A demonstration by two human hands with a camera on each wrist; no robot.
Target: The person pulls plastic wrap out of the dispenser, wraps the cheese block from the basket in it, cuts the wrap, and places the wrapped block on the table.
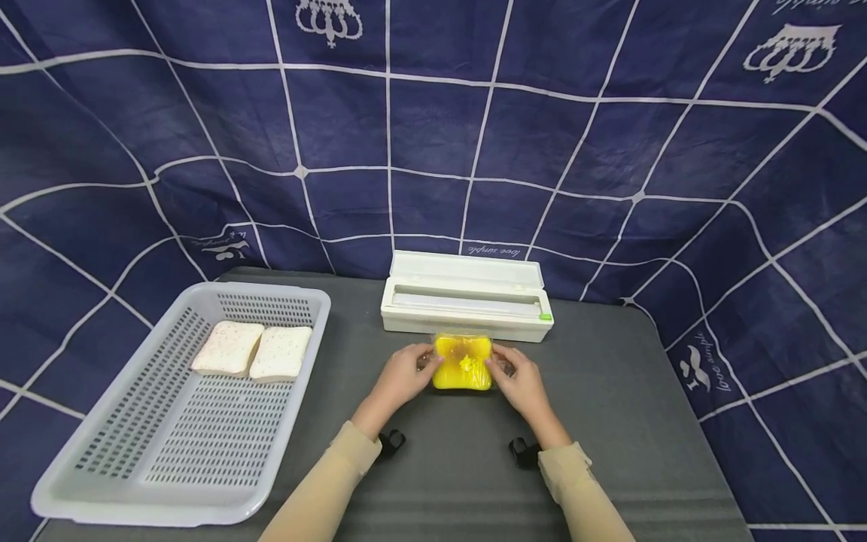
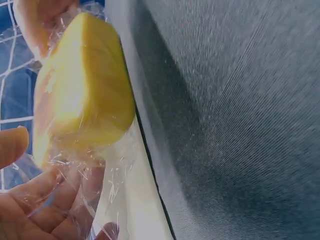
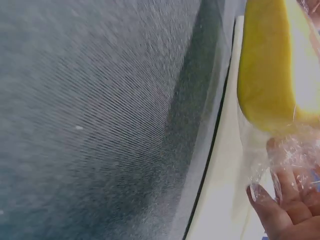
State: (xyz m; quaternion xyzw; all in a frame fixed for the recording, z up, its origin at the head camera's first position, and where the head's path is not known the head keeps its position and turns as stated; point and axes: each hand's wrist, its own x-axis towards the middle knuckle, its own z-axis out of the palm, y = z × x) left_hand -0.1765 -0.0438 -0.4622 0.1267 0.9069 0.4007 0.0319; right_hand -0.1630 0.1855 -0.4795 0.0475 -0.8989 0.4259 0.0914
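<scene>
A yellow bread slice (image 1: 462, 363), toasted brown near its top and with a bright yellow patch, is covered in clear plastic wrap in the middle of the head view. My left hand (image 1: 404, 371) holds its left end, and my right hand (image 1: 520, 376) holds its right end. Loose, crinkled plastic wrap (image 2: 112, 187) spreads over the left fingers in the left wrist view. More film (image 3: 295, 150) bunches around the right fingers in the right wrist view. The slice's broad face tilts up, and a dark shadow lies on the table below it.
Just behind the slice stands a white plastic-wrap dispenser (image 1: 467, 325), its lid up and a roll inside. A grey perforated basket (image 1: 287, 421) at the left holds two pale speckled bread slices (image 1: 281, 352). Blue gridded cloth (image 1: 433, 128) encloses the dark grey table (image 1: 609, 391).
</scene>
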